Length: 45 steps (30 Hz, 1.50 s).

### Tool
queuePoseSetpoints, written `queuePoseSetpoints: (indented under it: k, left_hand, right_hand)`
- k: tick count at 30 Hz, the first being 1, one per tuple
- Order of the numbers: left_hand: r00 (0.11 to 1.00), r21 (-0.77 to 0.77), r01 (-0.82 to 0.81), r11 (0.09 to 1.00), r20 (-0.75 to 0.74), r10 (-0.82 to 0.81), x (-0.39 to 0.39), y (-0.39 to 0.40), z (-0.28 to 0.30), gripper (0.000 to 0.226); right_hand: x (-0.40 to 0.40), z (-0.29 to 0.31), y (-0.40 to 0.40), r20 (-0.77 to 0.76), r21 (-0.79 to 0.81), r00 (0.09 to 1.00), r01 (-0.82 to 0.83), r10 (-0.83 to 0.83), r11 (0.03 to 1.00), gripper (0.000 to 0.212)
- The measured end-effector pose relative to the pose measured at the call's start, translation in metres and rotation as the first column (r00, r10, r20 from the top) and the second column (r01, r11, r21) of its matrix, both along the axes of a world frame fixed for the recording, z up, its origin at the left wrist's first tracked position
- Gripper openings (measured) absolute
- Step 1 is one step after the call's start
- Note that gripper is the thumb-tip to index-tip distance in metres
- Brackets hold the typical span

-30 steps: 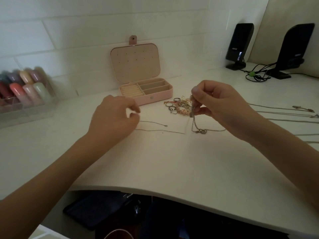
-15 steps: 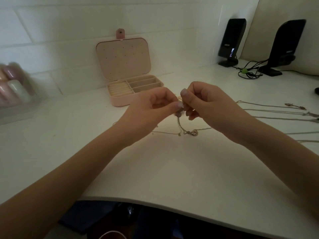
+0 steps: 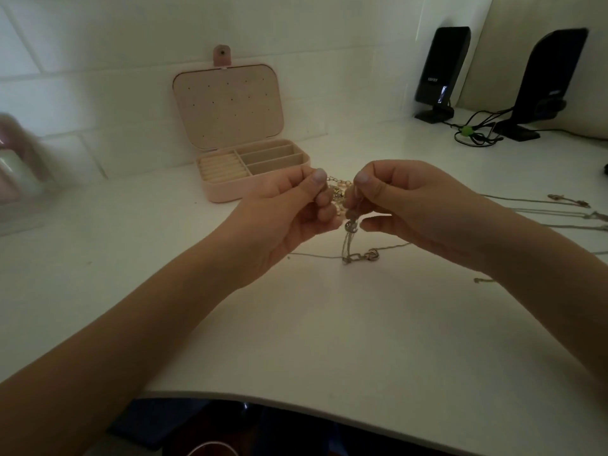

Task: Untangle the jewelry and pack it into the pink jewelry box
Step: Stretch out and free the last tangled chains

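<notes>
The pink jewelry box [image 3: 219,192] stands open against the wall, its lid upright, its ring rolls and trays bare. Just in front of it my left hand [image 3: 289,212] and my right hand [image 3: 404,205] meet above the white desk, both pinching a thin silver necklace chain [image 3: 348,240]. The chain hangs down between my fingers to a knotted clump with a charm [image 3: 370,256] lying on the desk. Behind my fingertips sits a tangled pile of gold and pearl jewelry [image 3: 339,192], partly hidden.
Several straightened chains [image 3: 559,213] lie side by side on the desk at the right. Two black speakers [image 3: 439,70] with tangled cables [image 3: 473,133] stand at the back right. A blurred clear organiser [image 3: 16,172] is at the far left. The desk's curved front edge [image 3: 296,398] is near me.
My left hand left the loose chain end at the left and came over to my right hand; both now pinch the hanging chain. The camera view shifted left.
</notes>
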<state>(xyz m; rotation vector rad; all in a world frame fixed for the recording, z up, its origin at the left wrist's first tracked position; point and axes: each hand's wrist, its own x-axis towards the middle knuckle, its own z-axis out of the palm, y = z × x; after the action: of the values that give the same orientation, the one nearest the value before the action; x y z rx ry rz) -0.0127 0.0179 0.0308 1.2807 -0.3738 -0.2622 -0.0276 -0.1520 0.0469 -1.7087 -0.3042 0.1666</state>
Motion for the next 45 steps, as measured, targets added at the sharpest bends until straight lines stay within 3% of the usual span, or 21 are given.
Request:
queuePoseSetpoints:
  k: [5,8,10,14,21,29,33,37,45]
  left_hand:
    - [1.000,0.152,-0.002,0.988,0.007,0.001,0.000,0.000,-0.005,0.025]
    - [0.989,0.367,-0.070,0.927,0.145,0.017,-0.002,-0.001,-0.008,0.015]
    - [0.967,0.432,-0.101,0.896,0.256,-0.015,-0.003,0.000,-0.009,0.017]
    - [0.959,0.387,-0.091,0.918,0.281,-0.023,-0.001,0.001,-0.010,0.020]
    - [0.991,0.191,0.040,0.981,0.118,-0.063,-0.003,-0.001,-0.009,0.018]
    - [0.994,0.165,0.008,0.986,0.108,-0.026,-0.002,0.000,-0.010,0.021]
    - [0.993,0.176,-0.017,0.984,0.119,-0.004,-0.001,0.002,-0.010,0.018]
    - [0.992,0.176,-0.066,0.982,0.118,0.046,0.000,0.004,-0.007,0.020]
    - [0.997,0.171,-0.075,0.982,0.043,0.069,0.002,0.005,-0.005,0.023]
  right_hand:
    - [0.000,-0.001,0.001,-0.054,0.139,0.998,0.016,-0.009,0.990,0.019]
    - [-0.001,-0.001,0.003,-0.023,0.120,0.999,0.038,-0.036,0.992,0.016]
    - [-0.001,-0.003,0.005,0.006,0.097,0.997,0.072,-0.073,0.993,0.015]
    - [-0.001,-0.003,0.007,0.058,0.078,0.984,0.163,-0.167,0.984,0.013]
    - [-0.004,0.001,0.006,0.056,0.115,0.971,0.223,-0.231,0.968,0.013]
    - [-0.006,0.001,0.006,0.082,0.095,0.969,0.225,-0.233,0.970,0.015]
    - [-0.010,0.004,0.002,0.014,0.089,0.987,0.157,-0.159,0.983,0.039]
    - [-0.011,0.000,0.002,-0.014,-0.109,0.994,0.109,-0.111,0.988,0.063]
    - [-0.009,0.001,-0.001,-0.033,-0.041,0.997,0.071,-0.073,0.997,0.011]
